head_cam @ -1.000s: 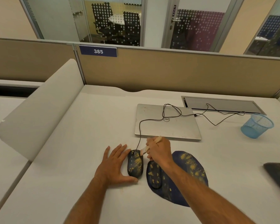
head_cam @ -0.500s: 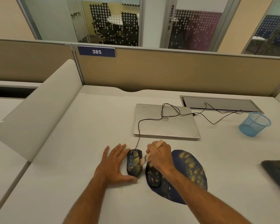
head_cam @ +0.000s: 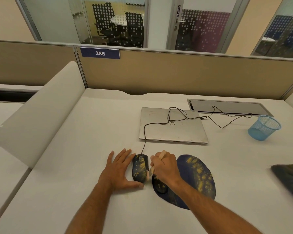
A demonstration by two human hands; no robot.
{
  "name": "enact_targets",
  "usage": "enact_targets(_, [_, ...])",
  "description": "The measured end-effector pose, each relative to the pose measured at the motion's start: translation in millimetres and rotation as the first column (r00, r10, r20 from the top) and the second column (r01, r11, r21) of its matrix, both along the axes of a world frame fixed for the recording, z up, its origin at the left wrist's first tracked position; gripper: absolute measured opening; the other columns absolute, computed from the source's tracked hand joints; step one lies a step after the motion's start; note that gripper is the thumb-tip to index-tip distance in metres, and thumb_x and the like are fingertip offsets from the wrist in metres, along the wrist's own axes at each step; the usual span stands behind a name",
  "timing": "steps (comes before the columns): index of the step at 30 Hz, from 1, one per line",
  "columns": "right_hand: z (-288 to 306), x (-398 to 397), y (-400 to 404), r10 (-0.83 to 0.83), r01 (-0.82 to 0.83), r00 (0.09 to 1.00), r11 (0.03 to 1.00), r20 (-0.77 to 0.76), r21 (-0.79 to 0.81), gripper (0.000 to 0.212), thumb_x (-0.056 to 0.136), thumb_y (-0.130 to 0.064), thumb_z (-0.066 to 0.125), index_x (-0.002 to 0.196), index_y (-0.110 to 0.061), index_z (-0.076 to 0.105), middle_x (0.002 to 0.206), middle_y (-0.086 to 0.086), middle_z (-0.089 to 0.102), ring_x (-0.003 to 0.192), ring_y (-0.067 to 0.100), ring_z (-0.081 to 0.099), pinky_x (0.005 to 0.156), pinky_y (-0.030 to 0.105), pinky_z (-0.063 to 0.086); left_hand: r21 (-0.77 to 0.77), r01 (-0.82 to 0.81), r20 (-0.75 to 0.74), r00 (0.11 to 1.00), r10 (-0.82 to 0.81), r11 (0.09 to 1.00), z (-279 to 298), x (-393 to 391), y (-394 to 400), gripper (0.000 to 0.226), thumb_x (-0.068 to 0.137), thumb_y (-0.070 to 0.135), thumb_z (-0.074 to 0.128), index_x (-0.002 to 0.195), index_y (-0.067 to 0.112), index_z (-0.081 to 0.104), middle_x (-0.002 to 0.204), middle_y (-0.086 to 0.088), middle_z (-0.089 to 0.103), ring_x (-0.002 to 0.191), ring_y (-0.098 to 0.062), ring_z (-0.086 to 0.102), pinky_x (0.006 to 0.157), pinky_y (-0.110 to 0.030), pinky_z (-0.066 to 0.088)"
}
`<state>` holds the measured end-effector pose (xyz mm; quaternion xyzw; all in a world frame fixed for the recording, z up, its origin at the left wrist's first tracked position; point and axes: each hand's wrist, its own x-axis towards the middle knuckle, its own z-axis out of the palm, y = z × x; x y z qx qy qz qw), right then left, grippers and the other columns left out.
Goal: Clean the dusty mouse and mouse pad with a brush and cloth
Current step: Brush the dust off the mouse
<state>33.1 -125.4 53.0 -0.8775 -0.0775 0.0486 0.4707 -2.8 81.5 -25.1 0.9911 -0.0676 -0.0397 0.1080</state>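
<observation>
right hand (head_cam: 166, 168) grip on brush (head_cam: 156, 163), bristles touching mouse (head_cam: 139, 168)

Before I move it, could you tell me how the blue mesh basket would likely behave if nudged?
The blue mesh basket looks light, since its walls are open mesh, so it would probably slide easily on the smooth desk. It already appears tilted and narrows toward its base, so a high push might tip it.

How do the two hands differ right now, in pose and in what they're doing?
The left hand lies flat on the desk, fingers straight, thumb braced at the near end of the mouse; the right hand is curled around the brush. The left holds nothing; the right points the bristles at the mouse's right side. Both flank the dusty mouse.
</observation>
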Motion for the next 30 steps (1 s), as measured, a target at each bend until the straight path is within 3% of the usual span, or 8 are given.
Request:
enact_targets(5, [-3,-11,-7,-0.116,0.11,0.991,0.99,0.066,0.093,0.038,0.096,-0.025,0.054,0.064,-0.006,0.064,0.059,0.012,0.061,0.057,0.029,0.06,0.049,0.04,0.048,-0.004,0.005,0.009,1.0,-0.005,1.0,2,0,-1,0.13,0.054,0.107,0.03,0.158,0.032,0.011,0.167,0.009,0.003,0.152,-0.009,-0.008,0.121,-0.051,-0.012])
enact_targets(10, [-14,-26,-14,-0.011,0.008,1.0,0.996,0.027,0.091,0.039,0.094,-0.018,0.055,0.059,-0.001,0.059,0.056,0.018,0.057,0.05,0.028,0.053,0.044,0.041,0.045,0.007,0.007,0.015,1.0,-0.007,1.0,1,0,0,0.13,0.054,0.107,0.03,0.158,0.031,0.012,0.166,0.01,0.004,0.152,-0.008,-0.007,0.121,-0.052,-0.01])
enact_targets(15, [-16,-27,-18,-0.165,0.143,0.98,0.974,0.113,0.178,0.035,0.095,-0.021,0.058,0.062,-0.008,0.06,0.052,0.009,0.057,0.048,0.023,0.056,0.043,0.035,0.044,-0.001,0.009,0.016,1.0,-0.009,1.0,-1,1,1,0.13,0.054,0.107,0.032,0.158,0.031,0.012,0.166,0.009,0.004,0.151,-0.008,-0.008,0.121,-0.051,-0.012])
enact_targets(19, [-21,-31,-18,-0.062,0.056,0.998,0.987,0.033,0.148,0.038,0.094,-0.021,0.057,0.059,-0.005,0.06,0.053,0.012,0.057,0.048,0.026,0.055,0.044,0.039,0.047,-0.003,0.008,0.027,1.0,-0.008,1.0,-2,0,1,0.131,0.054,0.107,0.033,0.158,0.03,0.013,0.166,0.008,0.005,0.15,-0.007,-0.009,0.121,-0.05,-0.014])
enact_targets(22, [-21,-31,-20,-0.132,0.117,0.988,0.979,0.078,0.169,0.039,0.094,-0.019,0.058,0.058,-0.005,0.058,0.051,0.011,0.055,0.046,0.017,0.05,0.043,0.035,0.042,0.001,0.008,0.016,1.0,-0.008,1.0,-1,1,1,0.132,0.054,0.107,0.032,0.159,0.03,0.012,0.166,0.009,0.003,0.151,-0.007,-0.01,0.121,-0.05,-0.014])
enact_targets(26, [-19,-31,-19,-0.112,0.1,0.992,0.98,0.065,0.171,0.038,0.095,-0.023,0.057,0.062,-0.004,0.058,0.054,0.014,0.057,0.049,0.03,0.055,0.044,0.041,0.045,0.01,0.012,0.009,1.0,-0.012,1.0,1,0,1,0.132,0.054,0.107,0.031,0.159,0.03,0.011,0.166,0.009,0.002,0.151,-0.008,-0.009,0.121,-0.05,-0.014])
enact_targets(30, [-16,-28,-19,-0.071,0.066,0.997,0.988,0.03,0.14,0.04,0.092,-0.021,0.057,0.054,-0.007,0.055,0.052,0.013,0.056,0.045,0.018,0.047,0.044,0.04,0.044,0.006,0.006,0.004,1.0,-0.006,1.0,1,0,0,0.131,0.054,0.107,0.031,0.159,0.031,0.01,0.166,0.009,0.002,0.151,-0.008,-0.009,0.121,-0.05,-0.015])
